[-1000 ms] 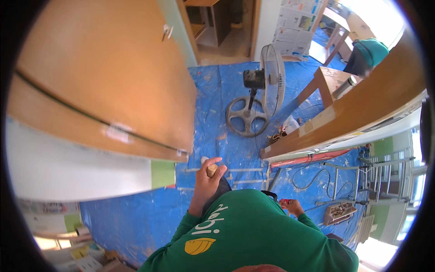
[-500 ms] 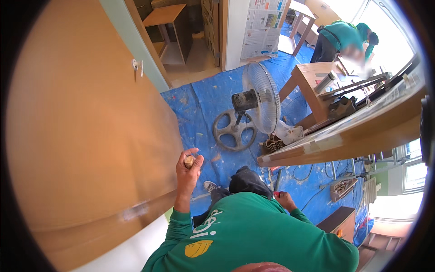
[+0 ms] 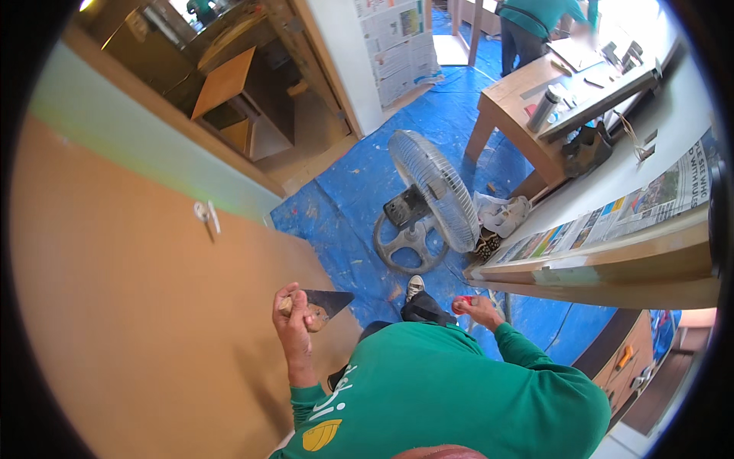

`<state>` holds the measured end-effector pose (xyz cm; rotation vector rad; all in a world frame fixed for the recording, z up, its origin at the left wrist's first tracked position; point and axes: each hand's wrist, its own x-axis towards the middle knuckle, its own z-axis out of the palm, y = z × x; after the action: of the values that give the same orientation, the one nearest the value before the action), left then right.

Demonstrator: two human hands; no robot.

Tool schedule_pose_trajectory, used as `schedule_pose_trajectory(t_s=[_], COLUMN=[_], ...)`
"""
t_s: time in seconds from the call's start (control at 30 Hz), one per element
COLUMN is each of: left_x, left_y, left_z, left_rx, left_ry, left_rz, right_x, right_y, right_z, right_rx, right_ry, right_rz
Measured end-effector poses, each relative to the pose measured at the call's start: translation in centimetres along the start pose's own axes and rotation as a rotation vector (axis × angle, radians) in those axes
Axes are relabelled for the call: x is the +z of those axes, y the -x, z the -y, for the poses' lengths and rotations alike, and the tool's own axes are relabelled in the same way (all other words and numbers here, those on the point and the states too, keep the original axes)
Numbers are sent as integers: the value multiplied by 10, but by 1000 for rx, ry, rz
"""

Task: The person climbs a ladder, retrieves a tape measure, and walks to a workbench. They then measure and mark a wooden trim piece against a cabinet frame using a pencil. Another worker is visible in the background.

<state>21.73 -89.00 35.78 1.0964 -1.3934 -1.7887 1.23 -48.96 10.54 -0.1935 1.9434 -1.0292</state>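
Observation:
My left hand (image 3: 292,325) is raised in front of the tan door (image 3: 145,306), its fingers closed round the wooden handle of a putty knife (image 3: 338,300). The knife's dark blade widens into a triangle and points right. A tan-brown lump (image 3: 316,318), which looks like filler, sits against the blade beside my fingers. Lower right of the fan, my right hand (image 3: 482,311) is closed on a small red object (image 3: 462,304); its kind is not clear, since my fingers cover part of it.
A standing fan (image 3: 432,195) is on the blue sheeting (image 3: 329,206) ahead. Shoes and a white bag (image 3: 501,213) lie beside it. A wooden table (image 3: 505,103) bears tools at far right, where a co-worker (image 3: 535,27) bends. A newspaper-covered ledge (image 3: 604,226) juts in from the right.
I have turned and stepped, so the doorway and fan shift in view. My left hand has turned, bringing the knife's blade into sight. My right hand has come forward with the red object.

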Motion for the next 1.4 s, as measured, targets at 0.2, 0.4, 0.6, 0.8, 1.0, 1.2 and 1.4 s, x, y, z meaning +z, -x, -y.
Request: schedule_pose_trajectory(t_s=[0.2,0.4,0.6,0.8,1.0,1.2,1.4], left_x=[46,76,78,74,68,52,47], left_y=[-81,-173,-283,-393,-458,-493,-523], left_z=[-28,-47,-71,-87,-122,-132,-117], left_rx=[64,123,79,71,102,95,48], left_ry=[-1,-22,76,100,79,28,-29], left_rz=[107,221,251,310,293,269,315], right_x=[32,82,95,119,118,114,105], right_y=[-54,-100,-139,-214,-247,-277,-321], right_z=[108,212,330,421,537,590,602], right_rx=[-162,-322,-330,-366,-461,-497,-515], right_ry=[-119,-117,148,116,-39,-14,68], right_rz=[5,173,226,65,-3,-101,-196])
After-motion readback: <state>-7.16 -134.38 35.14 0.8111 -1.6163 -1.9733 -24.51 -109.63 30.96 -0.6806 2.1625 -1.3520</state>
